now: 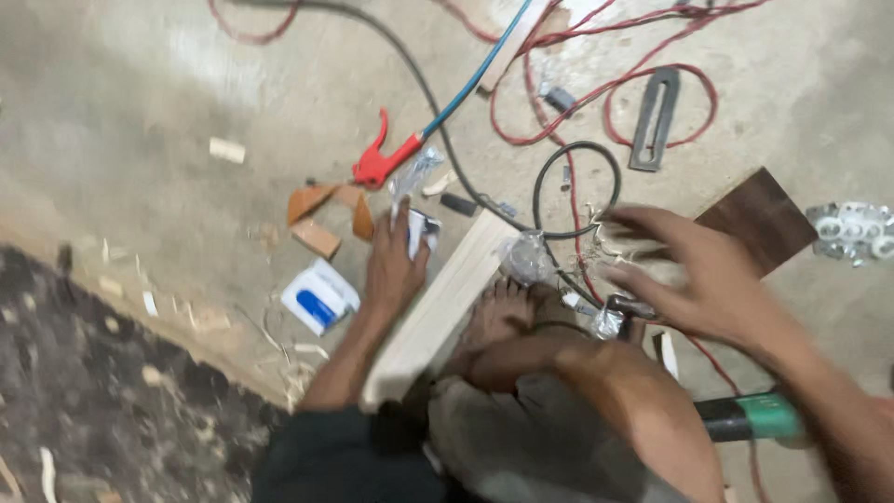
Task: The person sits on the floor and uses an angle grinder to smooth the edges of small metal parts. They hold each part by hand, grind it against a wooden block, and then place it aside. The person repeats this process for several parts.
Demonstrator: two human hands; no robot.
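My left hand rests on the concrete floor beside a pale wooden plank. Its fingers are closed on a small white and black packet. My right hand is blurred and hovers with fingers spread over a tangle of wires and shavings, holding nothing. My bare foot presses on the plank next to a crumpled clear plastic bag.
A red blow gun on a blue hose, a black cable loop and red wire lie ahead. Also here: a white and blue packet, brown wood offcuts, dark board, metal plate, green-handled tool.
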